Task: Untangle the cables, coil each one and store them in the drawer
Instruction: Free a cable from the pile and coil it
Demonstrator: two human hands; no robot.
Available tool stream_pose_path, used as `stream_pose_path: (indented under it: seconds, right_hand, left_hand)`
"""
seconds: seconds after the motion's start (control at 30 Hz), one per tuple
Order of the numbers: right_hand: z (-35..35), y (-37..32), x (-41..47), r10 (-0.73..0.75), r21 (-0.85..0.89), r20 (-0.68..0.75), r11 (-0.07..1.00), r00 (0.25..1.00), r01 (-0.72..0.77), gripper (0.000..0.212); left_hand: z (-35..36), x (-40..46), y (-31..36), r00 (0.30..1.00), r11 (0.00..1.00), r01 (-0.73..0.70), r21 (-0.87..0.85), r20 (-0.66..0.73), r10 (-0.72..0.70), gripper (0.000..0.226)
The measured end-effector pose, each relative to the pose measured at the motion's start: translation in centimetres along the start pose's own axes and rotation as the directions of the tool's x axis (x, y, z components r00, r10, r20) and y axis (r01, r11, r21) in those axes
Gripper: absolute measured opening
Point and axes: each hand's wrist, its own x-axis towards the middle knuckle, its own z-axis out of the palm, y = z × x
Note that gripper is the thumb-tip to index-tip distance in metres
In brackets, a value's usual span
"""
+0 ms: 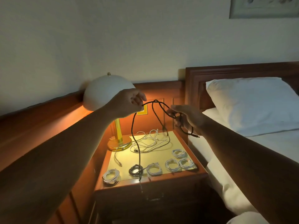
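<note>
A long black cable [135, 126] hangs in the air above the nightstand [150, 181]. My left hand [129, 102] pinches it at the upper left. My right hand [187, 118] grips a few loops of the same cable, its plug end sticking out to the right. The free length drops past the nightstand's front edge. On the top lies a tangle of white cables [150, 141]. Along the front sit several coiled white cables [111, 176] and one coiled black cable [135, 170]. The drawer front below is dark and hard to make out.
A lit lamp with a white dome shade [106, 92] and a brass base [119, 143] stands at the nightstand's back left. A bed with a white pillow [252, 104] and a wooden headboard [226, 70] lies to the right. A wooden ledge [40, 113] runs along the wall at left.
</note>
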Motion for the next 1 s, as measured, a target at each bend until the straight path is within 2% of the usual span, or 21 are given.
stream_pose_path:
  seconds: [0.13,0.23,0.3,0.4,0.47,0.53,0.63,0.73,0.8,0.83,0.9,0.93,1.0]
  right_hand:
    - [0.7,-0.7,-1.3,0.058,0.067,0.132,0.995,0.99,-0.068,0.047]
    - [1.6,-1.5,-2.2,0.036,0.078,0.113,0.996,0.993,-0.045,0.032]
    - [2.1,-2.2,-2.7,0.012,0.127,0.118,0.992,0.993,-0.027,0.032]
    - [2.4,-3.2,-3.0,-0.061,0.181,0.207,0.983,0.977,0.023,0.041]
    - [2.6,-4.0,-3.1,-0.098,0.219,0.263,0.975,0.96,0.039,0.046]
    - [2.9,-4.7,-3.2,-0.132,0.247,0.33,0.968,0.935,0.049,0.047]
    - [3.2,-5.5,-3.0,-0.147,0.236,0.399,0.97,0.905,0.054,0.05]
    - [3.5,-6.1,-2.9,-0.103,0.227,0.433,0.974,0.895,0.003,0.049]
    - [3.5,-6.3,-2.9,-0.056,0.098,0.423,0.995,0.904,0.016,0.037]
    - [3.5,-6.2,-2.9,-0.029,-0.053,0.387,0.997,0.922,0.053,0.028]
    - [4.0,-6.1,-3.1,-0.028,-0.397,0.281,0.907,0.959,0.142,0.015]
    - [4.4,-6.0,-3.0,-0.053,-0.519,0.226,0.838,0.973,0.167,0.017]
    - [5.2,-5.8,-3.0,-0.105,-0.621,0.129,0.767,0.986,0.163,0.033]
  left_hand:
    - [-1.3,-1.7,2.2,0.986,0.988,0.113,-0.103,0.136,-0.099,0.027]
    - [-1.7,-2.8,3.1,0.965,0.973,0.194,-0.126,0.204,-0.166,0.018]
    - [-2.0,-3.7,3.5,0.953,0.965,0.233,-0.121,0.224,-0.202,0.009]
    - [-2.0,-4.8,3.9,0.945,0.96,0.267,-0.078,0.216,-0.245,0.021]
    - [-1.7,-5.3,4.0,0.959,0.977,0.213,0.03,0.183,-0.215,0.028]
    - [-1.3,-5.9,4.2,0.983,0.989,0.101,0.109,0.139,-0.116,0.023]
    - [-1.1,-6.6,4.4,0.992,0.995,-0.005,0.098,0.125,-0.008,0.013]
    - [-1.1,-7.0,3.8,0.995,0.995,0.001,0.097,0.095,-0.01,0.013]
    - [-1.1,-7.1,3.4,0.994,0.997,0.057,0.061,0.089,-0.062,0.007]
    - [-1.0,-7.2,3.2,0.991,0.996,0.089,0.023,0.097,-0.091,0.009]
    - [-0.9,-7.4,3.1,0.981,0.983,0.158,-0.095,0.132,-0.145,0.013]
    - [-0.7,-7.5,3.0,0.973,0.967,0.197,-0.164,0.157,-0.172,0.013]
    - [-0.4,-7.8,2.9,0.951,0.909,0.286,-0.303,0.209,-0.229,0.014]
